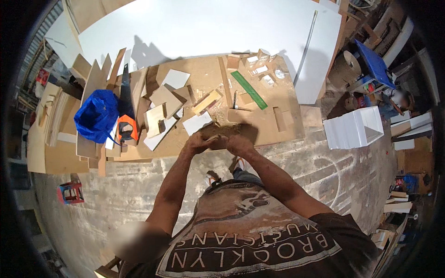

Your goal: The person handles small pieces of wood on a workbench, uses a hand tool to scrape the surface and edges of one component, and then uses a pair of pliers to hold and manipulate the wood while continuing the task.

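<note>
Wood piece [214, 137], small and pale, sits pinched between the left hand [198, 142] and right hand [238, 143], both closed on it, just below the green ruler [249, 90]. Fitting or trimming seems under way; steadier alignment likely comes next.

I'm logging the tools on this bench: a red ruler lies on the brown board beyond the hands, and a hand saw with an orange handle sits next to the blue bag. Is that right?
Not quite: the ruler is green, not red, as the head view shows. It does lie on the brown board beyond the hands, and the hand saw with an orange handle sits next to the blue bag.
</note>
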